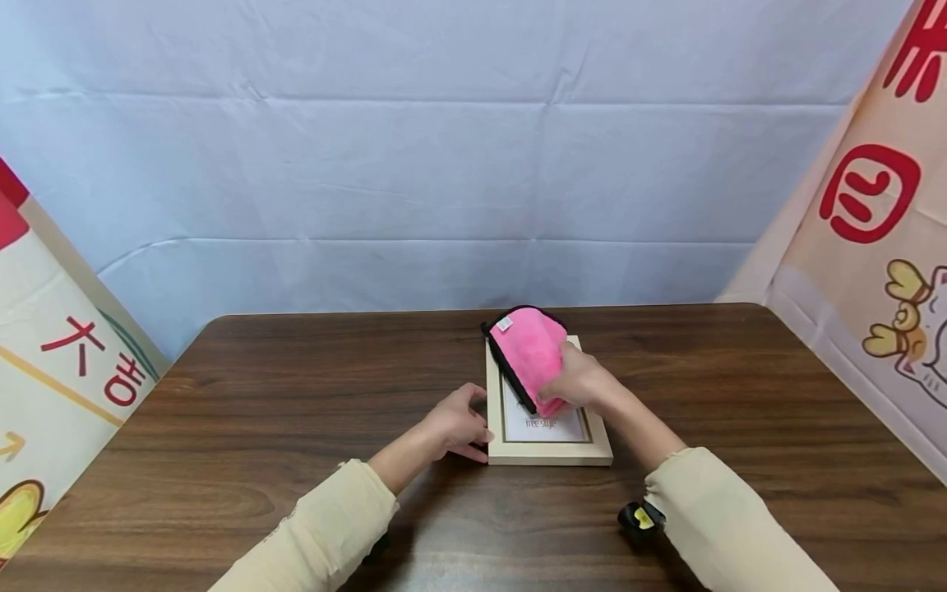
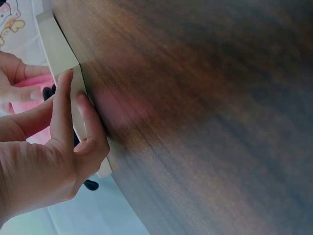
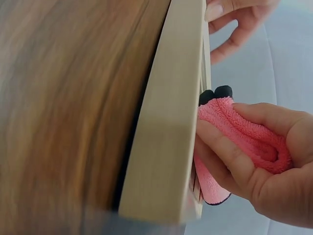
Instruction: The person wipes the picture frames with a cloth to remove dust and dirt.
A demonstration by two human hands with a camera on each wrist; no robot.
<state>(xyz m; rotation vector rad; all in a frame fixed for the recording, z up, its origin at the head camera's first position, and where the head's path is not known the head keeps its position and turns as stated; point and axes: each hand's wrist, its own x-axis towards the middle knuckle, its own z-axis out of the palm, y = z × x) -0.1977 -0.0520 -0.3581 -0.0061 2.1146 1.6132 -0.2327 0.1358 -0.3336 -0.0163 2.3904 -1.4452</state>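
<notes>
A cream picture frame (image 1: pixel 547 454) lies face up on the wooden table, with a printed sheet showing inside its border. On its upper part rests a fluffy pink cloth (image 1: pixel 528 341) with black edging and a small white tag. My right hand (image 1: pixel 580 378) grips the cloth, which bunches between thumb and fingers in the right wrist view (image 3: pixel 266 147). Along the frame's left edge, my left hand (image 1: pixel 455 423) holds it, one digit over the face and other fingers against the side. In the left wrist view, fingertips (image 2: pixel 64 78) meet the frame's outer side.
The dark wood table (image 1: pixel 296 395) extends to both sides of the frame. A black object with a yellow patch (image 1: pixel 642 520) shows beside my right sleeve. A pale cloth backdrop (image 1: pixel 414 164) hangs behind the table, and printed banners (image 1: pixel 873 271) flank it.
</notes>
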